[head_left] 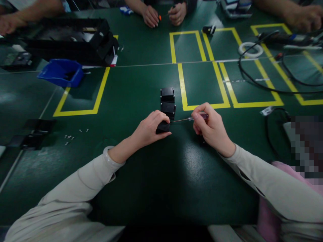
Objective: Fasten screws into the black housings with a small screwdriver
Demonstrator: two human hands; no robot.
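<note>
My left hand (153, 127) grips a small black plastic block (163, 127) on the green table, fingers over its top and thumb along the near side. In my right hand (209, 126) is a screwdriver (189, 118), held almost level. Its thin shaft points left, and the tip meets or nearly meets the block's right side; I cannot tell which. Just beyond the left hand, two similar black blocks (168, 93) lie in a row, with small shiny screw heads at their sides. A dark small piece (202, 138), partly hidden, lies under my right hand.
Loose screws (68, 137) and black parts (34, 136) lie at the left. A blue bin (62, 72) stands before black trays (73, 40). A cable (252, 79) and a white ring (250, 49) are at the right. Co-workers' hands (164, 16) work across the table.
</note>
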